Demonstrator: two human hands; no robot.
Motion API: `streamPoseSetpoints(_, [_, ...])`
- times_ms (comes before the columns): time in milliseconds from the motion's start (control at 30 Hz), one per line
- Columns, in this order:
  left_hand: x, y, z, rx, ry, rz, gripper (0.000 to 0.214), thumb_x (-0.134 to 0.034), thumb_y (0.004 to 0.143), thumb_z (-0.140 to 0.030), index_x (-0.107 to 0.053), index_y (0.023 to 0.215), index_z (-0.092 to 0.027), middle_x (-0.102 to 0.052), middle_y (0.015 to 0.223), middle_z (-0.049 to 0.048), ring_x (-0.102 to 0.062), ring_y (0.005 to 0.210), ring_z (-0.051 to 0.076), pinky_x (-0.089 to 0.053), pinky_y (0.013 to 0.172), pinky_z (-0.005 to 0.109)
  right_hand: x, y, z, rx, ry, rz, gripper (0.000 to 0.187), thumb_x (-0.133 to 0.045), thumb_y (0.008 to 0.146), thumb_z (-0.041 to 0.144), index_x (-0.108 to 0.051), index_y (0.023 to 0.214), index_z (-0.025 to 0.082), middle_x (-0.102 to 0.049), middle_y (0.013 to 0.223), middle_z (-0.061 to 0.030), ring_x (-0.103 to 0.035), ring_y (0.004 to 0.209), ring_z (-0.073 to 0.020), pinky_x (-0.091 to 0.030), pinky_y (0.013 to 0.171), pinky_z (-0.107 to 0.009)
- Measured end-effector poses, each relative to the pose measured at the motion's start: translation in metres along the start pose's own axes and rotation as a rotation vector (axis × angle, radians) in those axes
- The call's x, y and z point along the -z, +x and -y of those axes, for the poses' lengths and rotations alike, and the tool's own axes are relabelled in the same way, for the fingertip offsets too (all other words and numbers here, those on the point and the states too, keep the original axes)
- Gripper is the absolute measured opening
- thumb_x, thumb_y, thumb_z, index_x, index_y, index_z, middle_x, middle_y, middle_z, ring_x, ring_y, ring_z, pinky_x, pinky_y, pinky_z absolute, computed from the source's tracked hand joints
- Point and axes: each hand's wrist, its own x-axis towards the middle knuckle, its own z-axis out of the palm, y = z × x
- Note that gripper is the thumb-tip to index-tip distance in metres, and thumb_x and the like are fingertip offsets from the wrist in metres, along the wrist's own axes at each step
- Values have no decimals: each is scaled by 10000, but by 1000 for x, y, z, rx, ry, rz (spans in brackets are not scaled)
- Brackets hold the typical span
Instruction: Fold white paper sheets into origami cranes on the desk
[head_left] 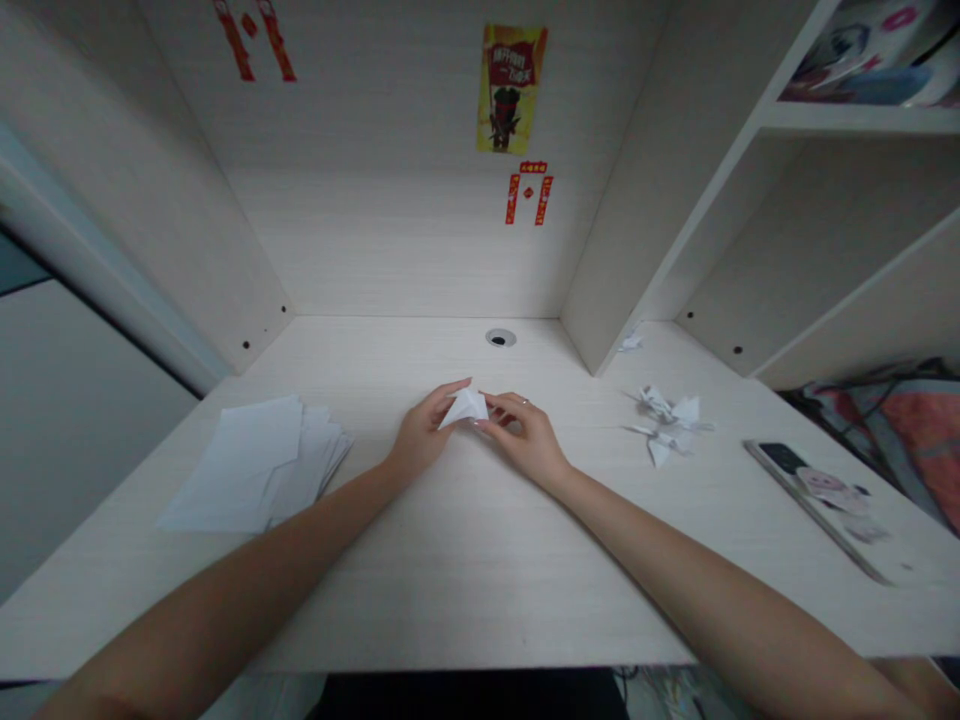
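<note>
A small folded piece of white paper (466, 405) is held up between both hands over the middle of the desk. My left hand (424, 428) grips its left side, fingers behind and thumb in front. On the right side, my right hand (525, 432) pinches the paper's edge between thumb and fingers; a ring shows on one finger. The paper has a pointed top and slanting folds. Part of it is hidden behind the fingers.
Loose white sheets (259, 465) lie stacked at the left. Several folded paper cranes (664, 420) sit at the right, beside a phone in a decorated case (825, 510). An upright shelf panel (622, 250) stands behind them. A cable hole (501, 338) is at the back.
</note>
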Motion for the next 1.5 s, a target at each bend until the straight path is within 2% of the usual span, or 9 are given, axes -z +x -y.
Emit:
streamPoseSetpoints(167, [-1, -2, -2, -2, 56, 4, 572, -652, 735, -303, -471, 1263, -179, -579, 1225, 123, -571, 1089, 238, -446, 940, 356, -3, -3, -4, -70, 14, 39, 241, -614, 780, 352, -683, 974, 226, -689, 794, -24, -595, 672, -153, -468, 660, -266])
streamPoseSetpoints(367, [-1, -3, -1, -86, 196, 29, 543, -556, 804, -257, -413, 1325, -211, -515, 1309, 75, -538, 1138, 188, -418, 987, 320, -1, -3, -1, -84, -34, -52, 208, -587, 795, 325, -710, 925, 220, -713, 779, -31, -608, 641, -158, -468, 629, -264])
streamPoseSetpoints(567, [-6, -9, -12, -148, 445, -36, 669, -632, 750, -333, -367, 1356, -230, -502, 1323, 53, -567, 1097, 187, -437, 969, 303, 3, -2, 6, -40, -168, -106, 196, -568, 806, 298, -718, 915, 233, -692, 716, -26, -589, 617, -144, -454, 606, -250])
streamPoseSetpoints(667, [-7, -11, -13, -210, 546, -84, 636, -641, 740, -360, -419, 1324, -240, -532, 1294, 43, -576, 1083, 188, -441, 966, 303, 4, -3, 9, 0, -248, -113, 215, -549, 818, 294, -708, 951, 238, -670, 684, -19, -580, 623, -140, -446, 619, -248])
streamPoseSetpoints(800, [-6, -11, -8, -248, 644, -123, 501, -579, 796, -350, -482, 1278, -260, -562, 1258, 30, -564, 1102, 186, -449, 950, 299, 4, -3, 8, 52, -320, -107, 295, -532, 827, 289, -650, 1093, 241, -647, 668, -10, -570, 632, -136, -445, 646, -246])
streamPoseSetpoints(1000, [-3, -9, 0, -235, 685, -138, 450, -551, 819, -346, -500, 1261, -272, -595, 1209, 31, -609, 1031, 187, -480, 904, 312, 3, -4, 8, 57, -328, -113, 468, -530, 816, 276, -484, 1281, 259, -624, 690, 17, -559, 626, -123, -452, 680, -243])
streamPoseSetpoints(1167, [-2, -8, 0, -238, 684, -122, 429, -541, 828, -339, -506, 1252, -289, -587, 1218, 15, -589, 1067, 181, -463, 930, 311, 5, -4, 11, 81, -317, -29, 431, -515, 820, 270, -517, 1250, 253, -652, 786, -9, -583, 699, -137, -458, 716, -253])
streamPoseSetpoints(1333, [-2, -8, -3, -192, 686, -127, 400, -514, 842, -346, -521, 1239, -296, -595, 1211, 7, -593, 1060, 179, -466, 920, 306, 7, -4, 11, 82, -280, 34, 475, -510, 805, 221, -489, 1278, 246, -677, 877, -19, -610, 749, -148, -464, 739, -259])
streamPoseSetpoints(1500, [-1, -8, -4, -182, 671, -96, 389, -497, 850, -343, -527, 1234, -284, -592, 1214, 17, -591, 1062, 182, -453, 937, 317, 8, -3, 13, 22, -266, 10, 375, -509, 850, 318, -555, 1219, 268, -691, 829, -19, -607, 716, -150, -467, 724, -267])
